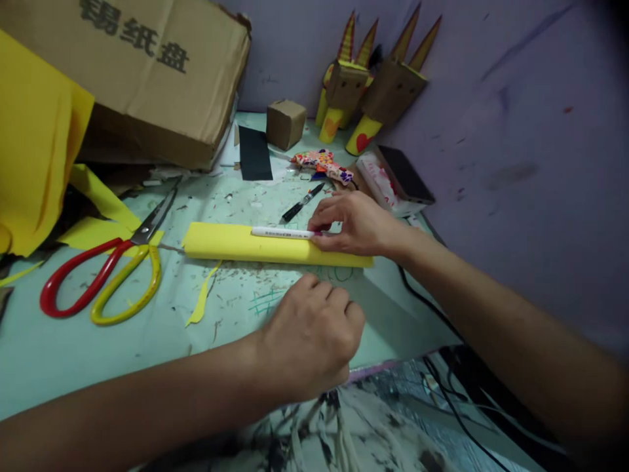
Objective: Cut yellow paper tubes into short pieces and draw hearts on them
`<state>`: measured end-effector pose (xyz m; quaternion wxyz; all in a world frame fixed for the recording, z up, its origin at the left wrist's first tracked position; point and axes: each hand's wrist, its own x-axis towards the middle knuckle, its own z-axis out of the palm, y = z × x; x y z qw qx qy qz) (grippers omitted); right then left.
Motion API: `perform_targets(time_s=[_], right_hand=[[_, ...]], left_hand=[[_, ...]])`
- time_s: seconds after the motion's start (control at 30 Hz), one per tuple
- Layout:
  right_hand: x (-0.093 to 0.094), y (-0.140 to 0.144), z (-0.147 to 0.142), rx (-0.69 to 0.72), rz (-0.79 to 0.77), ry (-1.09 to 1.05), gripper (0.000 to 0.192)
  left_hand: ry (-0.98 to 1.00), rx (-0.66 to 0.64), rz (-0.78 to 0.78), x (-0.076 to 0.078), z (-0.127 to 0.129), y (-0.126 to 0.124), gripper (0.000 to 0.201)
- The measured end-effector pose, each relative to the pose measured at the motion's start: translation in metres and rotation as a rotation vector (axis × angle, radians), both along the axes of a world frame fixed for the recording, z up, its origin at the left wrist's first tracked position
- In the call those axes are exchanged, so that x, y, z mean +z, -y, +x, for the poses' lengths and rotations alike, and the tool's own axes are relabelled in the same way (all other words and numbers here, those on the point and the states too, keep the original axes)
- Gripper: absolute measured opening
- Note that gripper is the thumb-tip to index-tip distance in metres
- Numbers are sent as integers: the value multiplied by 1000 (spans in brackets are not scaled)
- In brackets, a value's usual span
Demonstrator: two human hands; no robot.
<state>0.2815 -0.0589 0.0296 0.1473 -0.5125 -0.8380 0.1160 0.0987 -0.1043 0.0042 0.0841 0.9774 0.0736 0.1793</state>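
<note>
Yellow foam roll (255, 244) lies on our desk (59, 354), our right hand (356, 226) pinning its end and pinching a white marker (282, 232), left hand (309, 337) fisted empty nearby; we judge it light, squashy, best gripped mid-length.

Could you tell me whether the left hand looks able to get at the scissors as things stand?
Probably yes: the left hand rests in a fist, holding nothing visible, and only bare table lies between it and the scissors.
</note>
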Motion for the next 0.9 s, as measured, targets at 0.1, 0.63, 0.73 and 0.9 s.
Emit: perform_targets(time_s=[0.1,0.63,0.73,0.9], right_hand=[[0,-2,1,27,2,20,13],[-3,6,-2,-86,-74,-100,17],[-4,8,-3,-99,-67,-110,17],[-4,8,-4,-85,-47,-93,17]], left_hand=[[30,-55,76,-9,0,4,8],[51,-92,123,-23,2,8,13],[40,-101,113,-22,2,8,12],[40,-96,108,-23,2,7,13]])
